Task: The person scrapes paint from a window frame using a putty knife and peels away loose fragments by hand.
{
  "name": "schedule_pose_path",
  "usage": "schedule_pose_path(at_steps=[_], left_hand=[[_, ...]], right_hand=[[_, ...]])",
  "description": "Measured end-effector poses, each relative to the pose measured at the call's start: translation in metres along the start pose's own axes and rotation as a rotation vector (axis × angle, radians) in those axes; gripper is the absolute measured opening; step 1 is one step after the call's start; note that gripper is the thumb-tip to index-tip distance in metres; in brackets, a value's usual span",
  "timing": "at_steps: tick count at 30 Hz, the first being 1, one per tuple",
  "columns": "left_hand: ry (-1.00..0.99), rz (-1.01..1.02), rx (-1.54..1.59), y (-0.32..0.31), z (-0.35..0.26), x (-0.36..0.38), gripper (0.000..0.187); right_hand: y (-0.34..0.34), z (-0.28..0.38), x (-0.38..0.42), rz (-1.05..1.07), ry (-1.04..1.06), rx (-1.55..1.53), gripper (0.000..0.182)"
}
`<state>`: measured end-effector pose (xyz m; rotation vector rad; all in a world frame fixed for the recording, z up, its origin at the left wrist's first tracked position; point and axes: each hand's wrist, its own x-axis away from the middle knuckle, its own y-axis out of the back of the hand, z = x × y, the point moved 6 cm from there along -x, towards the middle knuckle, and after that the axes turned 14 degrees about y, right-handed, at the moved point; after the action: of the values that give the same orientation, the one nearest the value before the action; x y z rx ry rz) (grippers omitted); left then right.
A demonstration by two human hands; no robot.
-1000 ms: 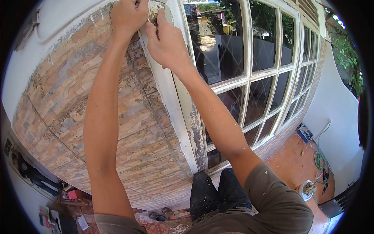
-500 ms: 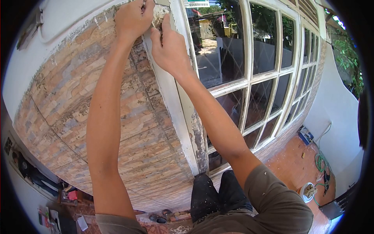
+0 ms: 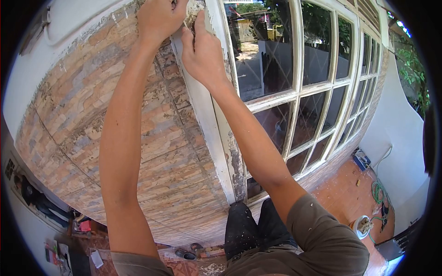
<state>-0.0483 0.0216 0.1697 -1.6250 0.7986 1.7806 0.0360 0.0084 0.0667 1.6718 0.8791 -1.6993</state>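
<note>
At the top of the view, my left hand [image 3: 162,19] is closed against the left side of a white door frame [image 3: 202,110]. Whatever its fingers hold is hidden. My right hand [image 3: 203,53] is beside it on the same frame, index finger stretched upward along the surface and thumb apart from it. The other fingers curl out of sight, around something I cannot make out. Between the hands, the paint is chipped and a rough, bare patch [image 3: 193,17] shows. More paint has peeled lower on the frame.
Stone-look cladding [image 3: 142,156] covers the wall on the left. White-framed glass panes [image 3: 262,69] run along the right. On the tiled floor stand a white bucket [image 3: 360,227] with debris, a green hose [image 3: 378,191] and a blue box [image 3: 361,158]. A person [image 3: 39,200] is at far left.
Both hands stay at the same part of the frame. The view has shifted slightly, and my left hand appears a little higher, my right a little farther right.
</note>
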Motion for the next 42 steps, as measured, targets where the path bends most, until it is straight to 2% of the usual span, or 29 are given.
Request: schedule_pose_path(at_steps=[4,6,8,10,12,16,19,22,28,31,36,38,42], left_hand=[[-0.04,-0.037,-0.006,0.002,-0.004,0.003,0.028],[0.033,-0.001,-0.008,0.0,0.0,0.0,0.029],[-0.001,-0.019,-0.008,-0.002,0.0,-0.002,0.029],[-0.029,-0.035,-0.013,0.001,-0.002,-0.001,0.029],[0.003,0.03,-0.148,-0.003,-0.005,0.001,0.029],[-0.036,-0.029,-0.14,-0.007,-0.003,0.005,0.031],[0.013,-0.054,-0.151,-0.008,0.002,0.005,0.038],[0.065,0.006,-0.043,-0.012,0.015,0.006,0.029],[0.111,-0.093,0.091,-0.006,0.015,0.007,0.029],[0.144,-0.054,0.027,-0.009,0.016,0.004,0.03],[0.155,-0.113,-0.062,-0.012,0.016,0.001,0.033],[0.165,-0.127,-0.081,-0.012,0.011,-0.001,0.033],[0.209,-0.173,-0.195,-0.015,0.008,-0.004,0.034]], right_hand=[[0.002,-0.002,0.002,0.014,-0.012,-0.014,0.061],[-0.004,-0.005,0.001,0.013,0.006,-0.017,0.061],[-0.003,-0.003,0.0,-0.138,0.054,0.061,0.057],[-0.004,-0.005,0.003,-0.148,0.052,0.053,0.057],[-0.001,-0.006,0.008,-0.157,0.049,0.048,0.056],[0.006,-0.015,0.007,-0.137,0.058,0.052,0.056],[0.011,-0.012,0.006,-0.069,0.032,0.012,0.058],[0.008,-0.007,0.01,-0.006,0.003,-0.038,0.06],[0.012,-0.007,0.001,0.037,0.006,-0.036,0.059],[0.016,-0.012,-0.007,0.049,0.025,0.007,0.06],[0.025,-0.02,-0.016,0.121,0.016,0.056,0.062],[0.028,-0.019,-0.022,0.133,0.117,0.115,0.063],[0.036,-0.024,-0.029,0.174,0.077,0.108,0.06]])
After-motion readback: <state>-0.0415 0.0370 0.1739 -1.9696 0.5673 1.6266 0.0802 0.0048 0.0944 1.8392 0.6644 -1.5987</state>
